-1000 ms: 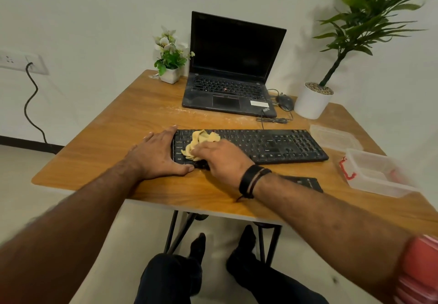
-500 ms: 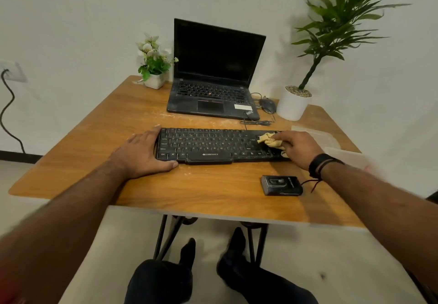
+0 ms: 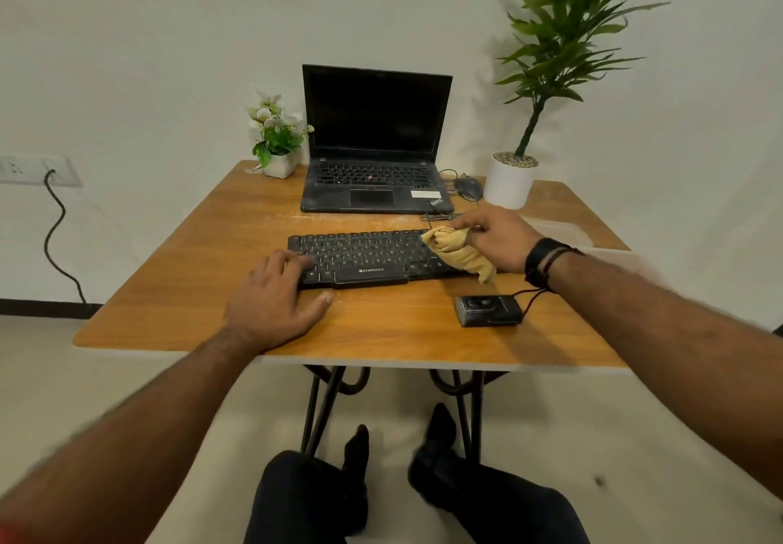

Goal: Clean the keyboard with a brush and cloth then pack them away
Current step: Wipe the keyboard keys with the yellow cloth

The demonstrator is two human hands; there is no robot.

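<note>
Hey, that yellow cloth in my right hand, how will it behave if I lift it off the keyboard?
The yellow cloth is probably floppy: it bunches in the right hand and a corner droops past the keyboard. It looks light, so it likely won't drag keys.

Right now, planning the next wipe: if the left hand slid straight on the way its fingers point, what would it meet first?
The keyboard: the left hand already has its fingertips on that keyboard's left end.

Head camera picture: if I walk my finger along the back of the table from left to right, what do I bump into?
Little flower pot → laptop → mouse → big white plant pot.
</note>
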